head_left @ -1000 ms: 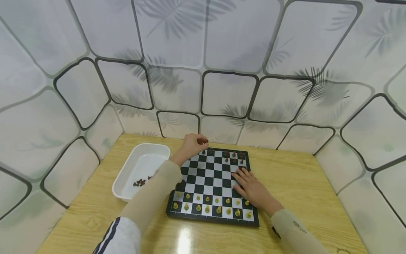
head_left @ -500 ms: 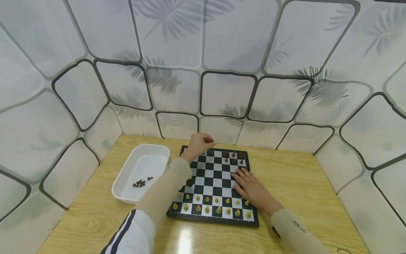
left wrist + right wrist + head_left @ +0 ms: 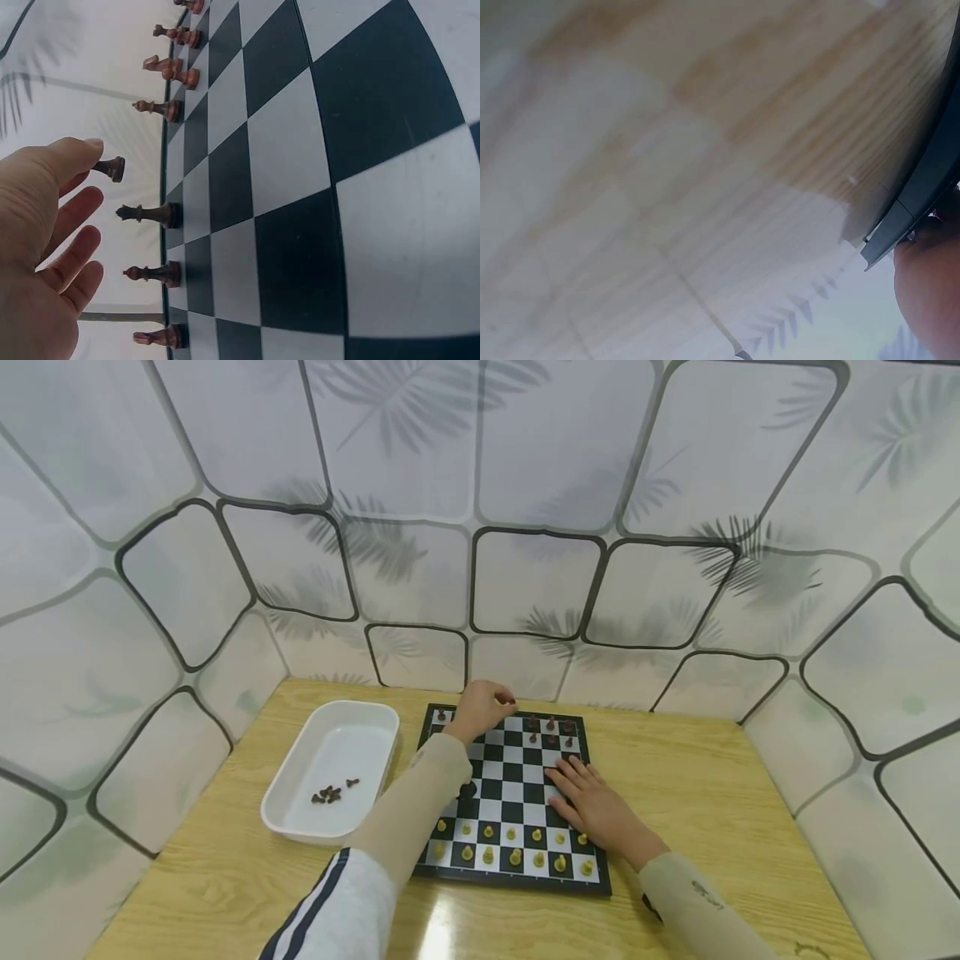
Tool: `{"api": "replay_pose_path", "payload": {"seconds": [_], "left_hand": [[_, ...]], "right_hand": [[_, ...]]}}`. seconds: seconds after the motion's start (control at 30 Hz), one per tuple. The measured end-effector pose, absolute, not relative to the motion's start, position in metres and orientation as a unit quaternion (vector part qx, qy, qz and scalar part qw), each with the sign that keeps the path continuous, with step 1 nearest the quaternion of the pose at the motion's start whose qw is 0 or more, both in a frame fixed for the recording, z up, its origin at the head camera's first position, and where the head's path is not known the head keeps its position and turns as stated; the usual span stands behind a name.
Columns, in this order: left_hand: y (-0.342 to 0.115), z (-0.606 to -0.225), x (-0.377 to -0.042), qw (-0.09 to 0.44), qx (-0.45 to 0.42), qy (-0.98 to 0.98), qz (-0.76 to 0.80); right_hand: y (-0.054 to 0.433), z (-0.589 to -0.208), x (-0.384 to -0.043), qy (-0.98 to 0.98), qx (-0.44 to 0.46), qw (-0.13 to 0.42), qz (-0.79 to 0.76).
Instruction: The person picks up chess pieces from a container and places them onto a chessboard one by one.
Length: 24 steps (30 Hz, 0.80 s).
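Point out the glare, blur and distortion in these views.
Head view: a bright glare streak on the table at the bottom edge; left wrist view: a chessboard line bows at upper right, though the left hand and its pinched chess piece read clearly; right wrist view: washed out, wood grain blurred, the right hand cut off by the right edge.

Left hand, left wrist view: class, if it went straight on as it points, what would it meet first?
Most likely the chessboard, between standing pieces along its edge, though depth is unclear.
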<state>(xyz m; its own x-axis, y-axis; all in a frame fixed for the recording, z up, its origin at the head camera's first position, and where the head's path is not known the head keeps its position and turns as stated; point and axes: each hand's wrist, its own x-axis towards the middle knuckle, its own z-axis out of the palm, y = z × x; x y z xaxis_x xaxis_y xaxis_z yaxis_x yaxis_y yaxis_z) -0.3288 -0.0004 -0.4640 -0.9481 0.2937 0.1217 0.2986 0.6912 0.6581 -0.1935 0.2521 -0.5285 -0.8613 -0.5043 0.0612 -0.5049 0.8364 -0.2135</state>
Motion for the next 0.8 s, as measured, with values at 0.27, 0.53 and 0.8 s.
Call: {"api": "replay_pose_path", "payload": {"seconds": [0.27,0.53,0.8], "left_hand": [[0.003,-0.477,-0.333,0.009,-0.159,-0.925,-0.346],[0.007,-0.484,-0.334,0.016,-0.154,-0.930,-0.334],[0.012,-0.485,-0.333,0.018,-0.153,-0.940,-0.303]], "right_hand": [[0.252,-0.528,-0.193,-0.958,0.261,-0.010,0.116],[0.252,-0.529,-0.194,-0.959,0.260,-0.010,0.111],[0.253,-0.531,-0.194,-0.959,0.260,-0.004,0.107]]}}
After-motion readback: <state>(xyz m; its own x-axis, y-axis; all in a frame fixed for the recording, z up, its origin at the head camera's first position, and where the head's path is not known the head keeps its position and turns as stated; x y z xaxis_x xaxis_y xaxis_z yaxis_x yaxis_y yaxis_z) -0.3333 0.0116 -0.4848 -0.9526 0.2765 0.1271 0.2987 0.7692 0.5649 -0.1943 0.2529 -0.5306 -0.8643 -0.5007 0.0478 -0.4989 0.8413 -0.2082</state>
